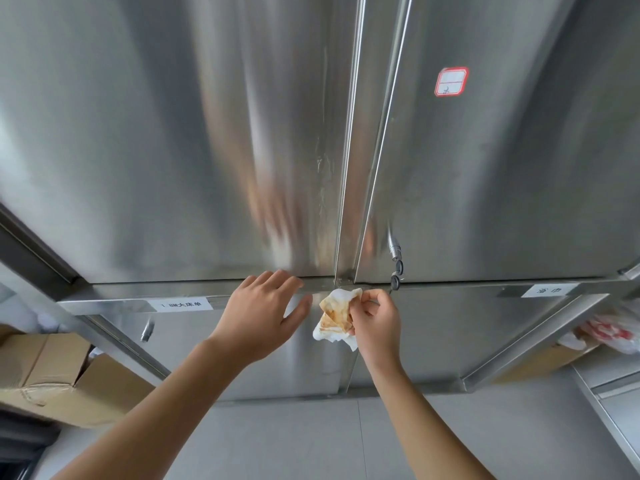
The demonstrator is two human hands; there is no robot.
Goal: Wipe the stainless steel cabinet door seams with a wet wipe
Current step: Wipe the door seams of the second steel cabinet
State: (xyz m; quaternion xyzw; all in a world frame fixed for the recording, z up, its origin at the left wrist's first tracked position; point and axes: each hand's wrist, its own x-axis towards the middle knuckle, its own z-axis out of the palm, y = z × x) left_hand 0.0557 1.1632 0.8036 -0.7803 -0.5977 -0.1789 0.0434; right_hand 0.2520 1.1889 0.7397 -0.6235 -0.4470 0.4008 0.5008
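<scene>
A tall stainless steel cabinet fills the view, its two upper doors [173, 133] meeting at a vertical seam [349, 168]. Below them runs a horizontal steel rail [121, 299]. My right hand [375, 323] pinches a crumpled white wet wipe [334, 318] stained brown, and holds it against the rail just under the bottom of the vertical seam. My left hand [263, 317] lies with straight fingers on the rail and the lower edge of the left door, a little left of the wipe.
Keys [395, 271] hang from a lock on the right door, just above my right hand. White labels [181, 304] sit on the rail, and a red-bordered sticker [451, 81] on the right door. Cardboard boxes [45, 368] stand at lower left, and plastic bags [613, 336] at right.
</scene>
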